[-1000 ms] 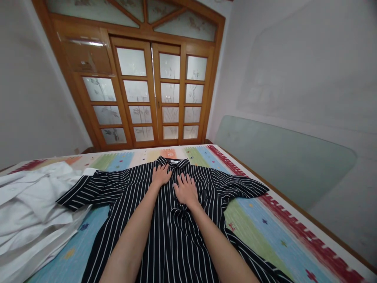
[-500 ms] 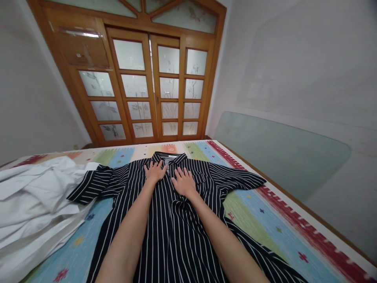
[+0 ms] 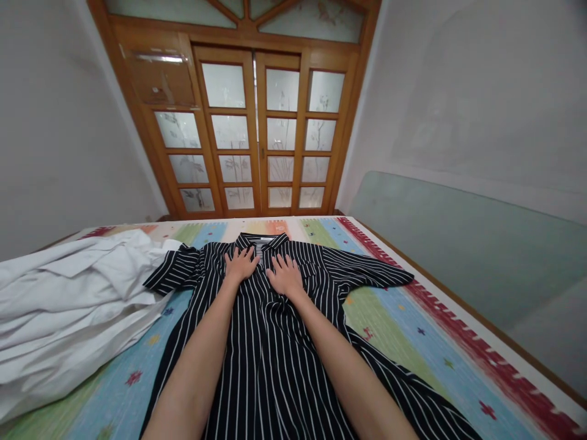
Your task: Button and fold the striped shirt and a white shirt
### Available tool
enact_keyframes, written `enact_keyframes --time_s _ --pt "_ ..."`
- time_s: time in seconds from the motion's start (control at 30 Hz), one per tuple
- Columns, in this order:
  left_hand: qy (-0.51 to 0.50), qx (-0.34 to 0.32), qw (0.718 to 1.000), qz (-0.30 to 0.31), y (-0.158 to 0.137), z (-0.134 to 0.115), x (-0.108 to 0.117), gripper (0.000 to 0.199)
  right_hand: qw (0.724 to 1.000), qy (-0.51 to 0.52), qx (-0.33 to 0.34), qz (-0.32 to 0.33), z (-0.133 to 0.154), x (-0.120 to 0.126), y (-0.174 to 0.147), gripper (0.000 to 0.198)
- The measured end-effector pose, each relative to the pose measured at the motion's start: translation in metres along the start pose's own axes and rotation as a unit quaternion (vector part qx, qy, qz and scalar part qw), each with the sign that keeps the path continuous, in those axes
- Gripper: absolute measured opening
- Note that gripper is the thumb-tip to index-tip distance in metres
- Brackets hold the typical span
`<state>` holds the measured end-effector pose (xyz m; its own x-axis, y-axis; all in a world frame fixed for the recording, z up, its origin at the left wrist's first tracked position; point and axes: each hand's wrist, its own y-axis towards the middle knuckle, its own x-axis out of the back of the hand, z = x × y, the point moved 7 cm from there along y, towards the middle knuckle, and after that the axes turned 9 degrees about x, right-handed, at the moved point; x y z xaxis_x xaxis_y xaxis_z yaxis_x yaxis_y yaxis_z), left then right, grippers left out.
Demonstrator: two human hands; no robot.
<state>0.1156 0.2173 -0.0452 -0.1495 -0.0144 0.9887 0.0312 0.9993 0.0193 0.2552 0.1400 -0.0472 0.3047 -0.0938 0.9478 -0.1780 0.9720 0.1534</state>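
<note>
A black shirt with white stripes (image 3: 257, 342) lies spread out on the bed, front side up, its collar at the far end and its short sleeves out to both sides. My left hand (image 3: 241, 266) rests flat on the chest just below the collar, fingers spread. Beside it, my right hand (image 3: 285, 276) presses flat on the other side of the front opening, fingers apart too. Small folds gather in the cloth below my right hand. My forearms cover parts of the shirt's body, and its hem runs out of view at the bottom.
Crumpled white cloth (image 3: 82, 305) is heaped on the left, touching the left-side sleeve. A colourful striped bedsheet (image 3: 389, 330) covers the bed. Along the right edge stands a pale green panel (image 3: 458, 244) against the wall. Wooden doors with glass panes (image 3: 257, 134) stand beyond the bed.
The view has turned slightly left, so the doors and white cloth appear further right. Both hands stay flat on the shirt; the left-side sleeve has drawn inward, and creases below my right hand look smaller.
</note>
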Motion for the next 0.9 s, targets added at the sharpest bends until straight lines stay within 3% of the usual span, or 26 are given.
enact_keyframes --time_s 0.2,0.33,0.57,0.73,0.9 --pt "-0.012 -0.147 0.989 -0.007 -0.002 -0.021 -0.005 0.058 0.996 0.008 -0.090 -0.024 -0.004 0.004 -0.013 0.065" --pt "-0.042 -0.196 0.979 -0.027 -0.003 -0.024 -0.006 0.051 0.992 0.004 -0.121 -0.022 -0.004 0.002 -0.014 0.062" --pt "-0.112 -0.175 0.972 -0.110 -0.006 -0.018 0.008 0.034 0.990 -0.050 -0.120 -0.057 0.001 0.020 0.012 0.055" --pt "-0.127 -0.211 0.960 -0.130 -0.014 -0.022 0.015 0.027 0.988 -0.071 -0.015 -0.138 0.014 0.035 0.048 0.035" --pt "-0.142 -0.236 0.950 -0.149 -0.020 -0.027 0.018 0.024 0.993 -0.064 -0.017 -0.096 -0.003 0.017 0.070 0.040"
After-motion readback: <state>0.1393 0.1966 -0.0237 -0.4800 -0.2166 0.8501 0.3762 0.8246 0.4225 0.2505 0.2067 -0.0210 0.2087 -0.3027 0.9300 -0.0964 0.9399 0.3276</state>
